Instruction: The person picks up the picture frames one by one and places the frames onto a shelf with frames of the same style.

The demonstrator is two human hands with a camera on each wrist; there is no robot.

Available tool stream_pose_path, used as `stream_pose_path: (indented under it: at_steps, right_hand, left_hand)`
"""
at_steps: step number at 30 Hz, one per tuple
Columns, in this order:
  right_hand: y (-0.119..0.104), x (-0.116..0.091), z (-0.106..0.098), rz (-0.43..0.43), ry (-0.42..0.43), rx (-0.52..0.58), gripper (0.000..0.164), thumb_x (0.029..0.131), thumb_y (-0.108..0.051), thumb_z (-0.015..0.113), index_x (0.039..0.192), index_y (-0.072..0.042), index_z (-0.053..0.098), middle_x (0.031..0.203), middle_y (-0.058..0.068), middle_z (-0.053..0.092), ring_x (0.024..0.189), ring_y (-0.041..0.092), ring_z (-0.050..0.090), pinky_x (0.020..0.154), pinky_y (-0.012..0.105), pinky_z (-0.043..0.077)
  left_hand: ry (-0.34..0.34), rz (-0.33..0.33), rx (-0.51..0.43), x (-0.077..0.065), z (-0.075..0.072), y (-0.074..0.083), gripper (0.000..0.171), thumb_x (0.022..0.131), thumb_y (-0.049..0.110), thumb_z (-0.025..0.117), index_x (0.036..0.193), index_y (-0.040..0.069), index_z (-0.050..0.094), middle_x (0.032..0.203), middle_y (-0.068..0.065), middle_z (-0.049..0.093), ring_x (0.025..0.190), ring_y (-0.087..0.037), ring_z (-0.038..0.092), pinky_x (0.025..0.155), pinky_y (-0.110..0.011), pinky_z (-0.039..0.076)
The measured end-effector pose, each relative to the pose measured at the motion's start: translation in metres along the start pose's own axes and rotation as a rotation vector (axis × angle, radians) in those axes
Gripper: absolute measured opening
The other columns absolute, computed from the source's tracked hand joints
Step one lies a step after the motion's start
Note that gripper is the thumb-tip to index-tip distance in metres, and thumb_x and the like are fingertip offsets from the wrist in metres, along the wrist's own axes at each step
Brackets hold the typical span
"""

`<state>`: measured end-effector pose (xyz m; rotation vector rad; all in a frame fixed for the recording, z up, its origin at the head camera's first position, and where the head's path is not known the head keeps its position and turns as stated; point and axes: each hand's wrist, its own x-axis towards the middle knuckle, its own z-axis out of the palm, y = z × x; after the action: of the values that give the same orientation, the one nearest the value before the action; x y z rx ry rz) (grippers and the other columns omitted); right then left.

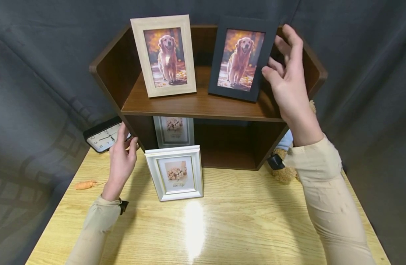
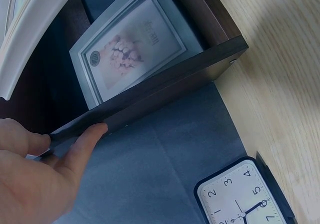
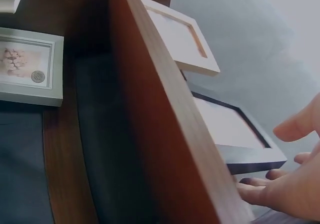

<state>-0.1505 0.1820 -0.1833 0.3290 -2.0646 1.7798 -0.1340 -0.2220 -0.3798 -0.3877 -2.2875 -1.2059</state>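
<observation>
A brown wooden shelf (image 1: 203,108) stands on the table. On its top board, a cream photo frame (image 1: 169,89) and a black photo frame (image 1: 234,94) both show a dog. My right hand (image 1: 290,82) is beside the black frame's right edge, fingers spread and loosely bent, thumb apart from the frame in the right wrist view. Low on the left, my left hand (image 1: 121,158) grips the front edge of the shelf's side panel (image 2: 165,86), a finger along its outer face. A white photo frame (image 1: 174,195) with a flower picture leans before the lower compartment.
Inside the lower compartment, a grey photo frame (image 1: 191,132) stands at the left. A black clock (image 1: 101,138) sits left of the shelf, an orange toy carrot (image 1: 85,184) in front of it. A teddy bear (image 1: 283,175) is at the right, partly behind my right arm.
</observation>
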Motion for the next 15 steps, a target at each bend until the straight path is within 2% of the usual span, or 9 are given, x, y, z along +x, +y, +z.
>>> stream_pose_path:
  at_steps: [3,9,15]
  right_hand:
    - [-0.004,-0.006,-0.001,-0.003,0.008,-0.005,0.072,0.105,0.009,0.048,0.168,-0.015,0.024,0.169,0.004,0.026,0.153,0.026,0.036,0.125,0.034,0.036]
    - [-0.012,-0.014,-0.004,-0.032,-0.003,0.02,0.069,0.106,0.008,0.048,0.168,-0.012,0.026,0.169,0.004,0.028,0.155,0.026,0.036,0.128,0.039,0.033]
    - [-0.017,-0.026,-0.003,-0.068,0.021,-0.046,0.063,0.105,0.005,0.049,0.163,-0.013,0.036,0.165,0.005,0.036,0.147,0.027,0.045,0.123,0.038,0.039]
  left_hand:
    - [0.002,0.001,-0.004,0.001,0.0,0.0,0.069,0.104,-0.014,0.055,0.167,0.008,0.037,0.153,-0.026,0.055,0.12,-0.046,0.067,0.089,-0.003,0.048]
    - [0.009,-0.001,-0.013,0.001,0.0,-0.001,0.068,0.104,-0.014,0.055,0.167,0.007,0.037,0.154,-0.026,0.055,0.118,-0.047,0.068,0.087,-0.003,0.05]
    - [0.004,-0.004,-0.016,-0.001,0.0,-0.001,0.069,0.104,-0.014,0.055,0.167,0.009,0.037,0.154,-0.026,0.054,0.115,-0.048,0.069,0.085,-0.003,0.051]
